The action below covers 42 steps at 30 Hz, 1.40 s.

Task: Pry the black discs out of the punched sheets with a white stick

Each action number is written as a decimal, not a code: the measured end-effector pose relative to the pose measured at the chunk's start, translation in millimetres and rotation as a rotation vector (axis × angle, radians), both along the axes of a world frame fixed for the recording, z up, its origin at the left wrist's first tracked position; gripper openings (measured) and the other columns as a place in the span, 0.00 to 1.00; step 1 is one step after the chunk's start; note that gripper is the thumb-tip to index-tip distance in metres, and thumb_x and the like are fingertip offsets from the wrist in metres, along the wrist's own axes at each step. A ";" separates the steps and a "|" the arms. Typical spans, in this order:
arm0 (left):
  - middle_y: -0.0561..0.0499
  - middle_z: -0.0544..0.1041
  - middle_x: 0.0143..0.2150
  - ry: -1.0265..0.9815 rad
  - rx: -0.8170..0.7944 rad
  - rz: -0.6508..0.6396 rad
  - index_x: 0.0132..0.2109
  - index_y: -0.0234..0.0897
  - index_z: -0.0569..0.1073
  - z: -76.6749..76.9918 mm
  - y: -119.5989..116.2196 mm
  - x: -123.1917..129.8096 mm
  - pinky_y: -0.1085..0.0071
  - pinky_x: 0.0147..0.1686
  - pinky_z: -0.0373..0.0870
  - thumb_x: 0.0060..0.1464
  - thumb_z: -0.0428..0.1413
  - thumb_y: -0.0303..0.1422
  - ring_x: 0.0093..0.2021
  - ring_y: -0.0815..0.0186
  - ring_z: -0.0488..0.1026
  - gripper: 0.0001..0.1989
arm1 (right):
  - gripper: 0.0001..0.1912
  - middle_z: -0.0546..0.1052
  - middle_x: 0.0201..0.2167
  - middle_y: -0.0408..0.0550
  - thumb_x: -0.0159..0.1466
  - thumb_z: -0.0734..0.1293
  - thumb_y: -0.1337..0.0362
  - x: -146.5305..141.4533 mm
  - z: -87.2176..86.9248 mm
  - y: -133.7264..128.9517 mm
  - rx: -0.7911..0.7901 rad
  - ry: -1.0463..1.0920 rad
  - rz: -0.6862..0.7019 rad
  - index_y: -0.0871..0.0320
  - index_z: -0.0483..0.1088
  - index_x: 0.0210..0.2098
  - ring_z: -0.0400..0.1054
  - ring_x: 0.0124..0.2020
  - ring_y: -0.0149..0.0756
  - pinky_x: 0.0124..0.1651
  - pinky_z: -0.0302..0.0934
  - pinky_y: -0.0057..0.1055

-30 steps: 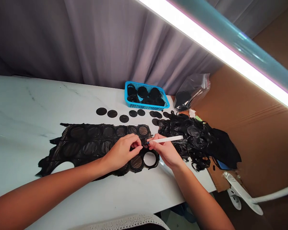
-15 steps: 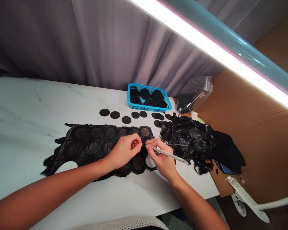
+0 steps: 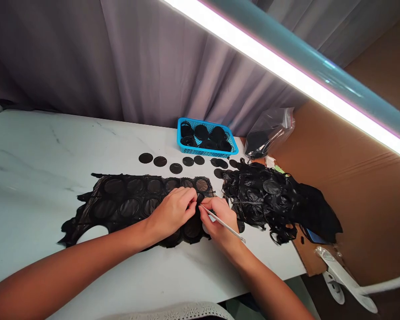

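Observation:
A black sheet (image 3: 130,206) marked with rows of round cut discs lies flat on the table. Over its right part, my left hand (image 3: 177,205) is closed, thumb and fingers pinched on the edge of a small black disc (image 3: 200,198) that stands partly raised. Most of that disc is hidden by my fingers. My right hand (image 3: 222,222) grips a thin white pen-like tool (image 3: 229,229), its tip pointing at the disc between my two hands. Whether the right fingertips also touch the disc, I cannot tell.
Loose black discs (image 3: 176,168) lie in a row behind the sheet. A blue basket (image 3: 207,152) holds more black pieces. To the right sit a heap of black scraps (image 3: 263,195) and a clear plastic bag (image 3: 270,133). A bright lamp tube (image 3: 286,71) crosses overhead.
My right hand has shifted slightly left, and the white tool's back end has swung down and left. The black disc between my hands shows more and stands more raised.

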<state>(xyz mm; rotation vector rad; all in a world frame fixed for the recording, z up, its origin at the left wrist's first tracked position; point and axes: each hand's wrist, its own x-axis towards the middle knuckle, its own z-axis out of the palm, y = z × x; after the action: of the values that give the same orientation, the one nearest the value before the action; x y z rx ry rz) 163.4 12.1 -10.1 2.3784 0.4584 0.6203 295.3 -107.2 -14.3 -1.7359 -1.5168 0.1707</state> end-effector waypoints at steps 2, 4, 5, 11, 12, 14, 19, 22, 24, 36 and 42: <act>0.55 0.67 0.29 0.000 -0.020 -0.010 0.32 0.39 0.63 -1.5 0.8 0.3 0.68 0.34 0.61 0.58 0.50 0.24 0.31 0.65 0.63 0.07 | 0.08 0.78 0.32 0.47 0.67 0.63 0.67 -0.4 -0.9 0.0 0.004 -0.012 -0.002 0.52 0.66 0.31 0.70 0.34 0.40 0.41 0.61 0.39; 0.55 0.67 0.28 0.000 -0.052 -0.018 0.32 0.39 0.63 -3.1 1.3 0.3 0.69 0.34 0.61 0.56 0.50 0.24 0.30 0.66 0.63 0.07 | 0.08 0.78 0.32 0.47 0.67 0.63 0.67 -0.5 -1.8 -0.2 0.005 -0.014 -0.006 0.52 0.66 0.31 0.70 0.34 0.39 0.41 0.60 0.38; 0.55 0.67 0.28 0.000 -0.073 -0.022 0.32 0.39 0.63 -3.7 1.3 0.2 0.70 0.34 0.61 0.56 0.51 0.24 0.30 0.66 0.63 0.07 | 0.07 0.78 0.32 0.47 0.67 0.63 0.67 -0.4 -2.2 -0.3 0.002 -0.009 -0.013 0.52 0.66 0.31 0.70 0.34 0.39 0.41 0.60 0.38; 0.58 0.70 0.28 -0.004 -0.250 -0.044 0.33 0.39 0.65 -1.2 1.4 -1.0 0.77 0.27 0.62 0.58 0.52 0.26 0.27 0.71 0.66 0.05 | 0.10 0.76 0.31 0.44 0.67 0.64 0.63 3.7 -2.4 -0.9 -0.020 0.263 -0.090 0.54 0.66 0.28 0.69 0.33 0.36 0.39 0.61 0.33; 0.58 0.70 0.28 -0.009 -0.281 -0.032 0.34 0.38 0.66 -0.2 1.5 -1.0 0.77 0.27 0.63 0.58 0.52 0.27 0.27 0.72 0.66 0.05 | 0.11 0.76 0.31 0.44 0.67 0.64 0.62 4.3 -2.2 -1.0 -0.028 0.337 -0.088 0.54 0.66 0.28 0.68 0.32 0.35 0.38 0.61 0.32; 0.58 0.71 0.28 -0.017 -0.338 -0.007 0.33 0.38 0.67 1.2 1.7 -0.8 0.78 0.28 0.63 0.58 0.53 0.27 0.27 0.72 0.67 0.04 | 0.12 0.76 0.31 0.44 0.66 0.65 0.60 4.9 -2.1 -1.2 -0.037 0.444 -0.081 0.55 0.66 0.27 0.68 0.32 0.34 0.37 0.61 0.30; 0.59 0.67 0.24 -0.024 -0.335 0.096 0.34 0.38 0.69 -0.1 0.4 -2.1 0.75 0.27 0.60 0.59 0.53 0.29 0.25 0.71 0.63 0.05 | 0.11 0.77 0.31 0.44 0.66 0.67 0.60 3.1 -3.6 -0.7 -0.029 0.515 -0.072 0.56 0.68 0.28 0.68 0.33 0.33 0.38 0.61 0.29; 0.59 0.66 0.26 -0.114 -0.148 0.207 0.42 0.38 0.69 -1.4 -1.1 -4.9 0.73 0.31 0.61 0.59 0.53 0.28 0.27 0.70 0.63 0.03 | 0.11 0.77 0.32 0.44 0.66 0.67 0.60 2.3 -3.3 -0.6 -0.037 0.513 -0.081 0.56 0.68 0.27 0.69 0.33 0.33 0.37 0.61 0.29; 0.56 0.69 0.32 -0.166 -0.025 0.187 0.44 0.38 0.69 -1.8 -2.2 -6.4 0.71 0.36 0.63 0.60 0.52 0.27 0.32 0.69 0.66 0.06 | 0.11 0.78 0.32 0.45 0.66 0.67 0.60 2.3 -2.5 -1.0 -0.034 0.506 -0.088 0.56 0.68 0.28 0.69 0.33 0.34 0.37 0.62 0.29; 0.55 0.74 0.29 -0.046 -0.584 0.092 0.33 0.37 0.74 -3.7 0.9 2.4 0.73 0.31 0.64 0.56 0.58 0.33 0.30 0.68 0.70 0.05 | 0.07 0.80 0.34 0.45 0.66 0.66 0.63 1.4 -7.8 -3.3 0.019 0.298 -0.078 0.54 0.70 0.31 0.73 0.37 0.37 0.44 0.64 0.35; 0.54 0.75 0.29 -0.039 -0.641 0.082 0.32 0.37 0.74 -2.5 0.6 2.1 0.72 0.32 0.63 0.54 0.58 0.34 0.31 0.68 0.69 0.06 | 0.07 0.79 0.32 0.43 0.66 0.65 0.67 -2.4 -5.6 -5.2 0.060 0.150 -0.064 0.54 0.69 0.31 0.72 0.36 0.36 0.44 0.63 0.35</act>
<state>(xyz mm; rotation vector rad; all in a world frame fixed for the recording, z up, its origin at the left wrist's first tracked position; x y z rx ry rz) 165.5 12.7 -12.6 1.7434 0.6309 0.4645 292.9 -112.4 -19.9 -1.6830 -1.3434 0.2152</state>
